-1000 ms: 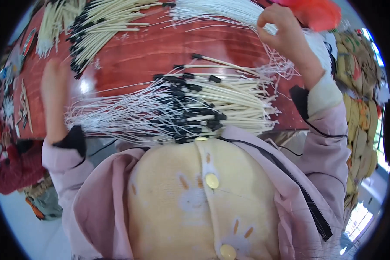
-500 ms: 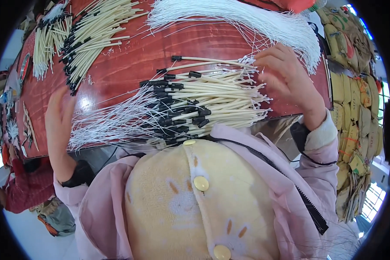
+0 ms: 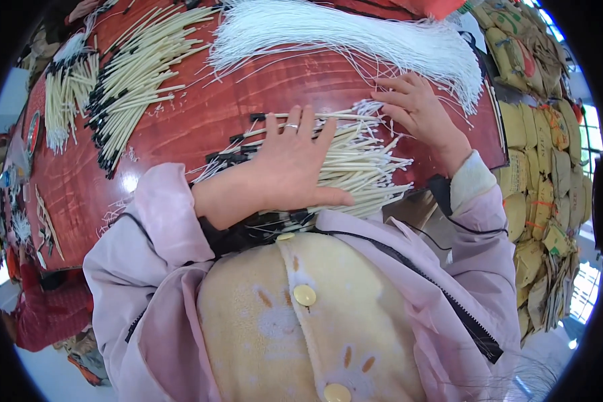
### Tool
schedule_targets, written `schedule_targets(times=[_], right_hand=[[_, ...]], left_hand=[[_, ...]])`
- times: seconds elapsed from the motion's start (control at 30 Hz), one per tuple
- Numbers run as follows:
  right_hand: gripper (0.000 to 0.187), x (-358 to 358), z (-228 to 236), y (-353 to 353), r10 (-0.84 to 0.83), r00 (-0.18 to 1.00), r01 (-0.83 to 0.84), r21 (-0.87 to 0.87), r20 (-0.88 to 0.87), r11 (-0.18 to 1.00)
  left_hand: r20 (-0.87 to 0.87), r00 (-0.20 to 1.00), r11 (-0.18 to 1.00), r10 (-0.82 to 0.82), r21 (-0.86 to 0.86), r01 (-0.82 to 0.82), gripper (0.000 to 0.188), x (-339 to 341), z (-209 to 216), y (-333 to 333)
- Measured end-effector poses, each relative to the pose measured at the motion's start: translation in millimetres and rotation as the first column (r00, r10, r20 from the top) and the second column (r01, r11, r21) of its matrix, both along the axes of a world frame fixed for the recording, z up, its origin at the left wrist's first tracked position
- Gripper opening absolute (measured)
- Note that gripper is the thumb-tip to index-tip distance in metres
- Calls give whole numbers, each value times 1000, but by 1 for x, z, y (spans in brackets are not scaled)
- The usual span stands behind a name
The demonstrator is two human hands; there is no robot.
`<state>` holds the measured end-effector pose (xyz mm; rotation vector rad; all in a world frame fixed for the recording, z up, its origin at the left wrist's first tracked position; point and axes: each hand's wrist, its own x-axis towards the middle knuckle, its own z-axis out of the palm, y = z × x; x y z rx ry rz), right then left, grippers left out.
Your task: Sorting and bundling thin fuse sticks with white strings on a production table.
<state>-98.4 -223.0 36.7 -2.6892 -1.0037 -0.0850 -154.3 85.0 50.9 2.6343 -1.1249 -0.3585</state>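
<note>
A pile of thin cream-coloured tubes (image 3: 365,157) lies on the red table in front of me. The tubes have black end pieces on the left and knotted-looking white cord ends on the right. My left hand (image 3: 288,161) lies flat across the pile, fingers spread, covering many of the black ends. Beside the white cord ends, my right hand (image 3: 419,114) is open with fingers apart and slightly bent. Its fingertips are close to the top right of the pile; whether they touch any cord I cannot tell. Loose cords left of the pile are mostly hidden by my left forearm.
A long bundle of white cords (image 3: 335,37) stretches across the far side of the red table (image 3: 201,120). Two more heaps of tubes (image 3: 137,74) lie at the far left. Stacked brown sacks (image 3: 536,154) stand beyond the table's right edge. A person's red sleeve (image 3: 50,305) shows at the left.
My left hand has moved right from beside the loose cords and now rests on the pile of tubes. My right hand stays by the cord ends, nearly in place.
</note>
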Motion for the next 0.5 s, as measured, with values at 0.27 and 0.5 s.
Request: schedule_targets(times=[0.27, 0.5], right_hand=[[42, 22, -17, -120, -422, 854, 505, -292, 304, 812], [30, 1, 21, -63, -301, 877, 310, 38, 375, 950]], left_hand=[[-157, 988, 991, -8, 134, 29, 122, 4, 8, -4], [-214, 977, 982, 13, 187, 28, 122, 2, 14, -7]])
